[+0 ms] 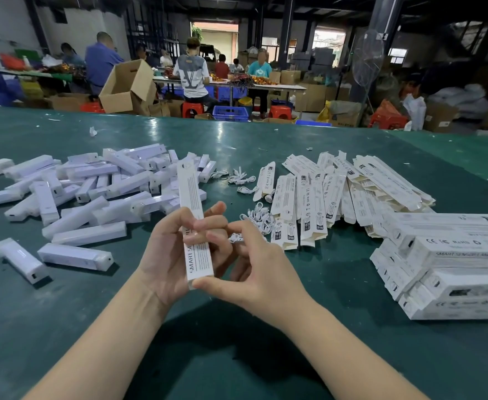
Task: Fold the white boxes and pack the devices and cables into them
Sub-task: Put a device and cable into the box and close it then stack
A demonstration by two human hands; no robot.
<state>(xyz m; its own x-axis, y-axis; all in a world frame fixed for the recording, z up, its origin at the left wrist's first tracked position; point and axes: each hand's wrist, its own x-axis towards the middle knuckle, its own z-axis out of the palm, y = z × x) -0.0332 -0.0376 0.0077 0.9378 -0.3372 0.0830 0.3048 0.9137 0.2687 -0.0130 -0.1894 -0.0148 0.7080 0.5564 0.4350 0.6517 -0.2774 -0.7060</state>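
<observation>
The box [194, 215] pinched between the fingers [208, 223] is white with fine grey print and dark capital lettering down its face. Left of the fingers, the heaped devices [93, 192] are pale white with a lilac cast, each with a small dark port at one end. Just right of the fingertips lie white cables [258, 216], then flat white boxes [317, 203] with black marks and cream insides. The table [237, 356] beneath is dark teal green.
</observation>
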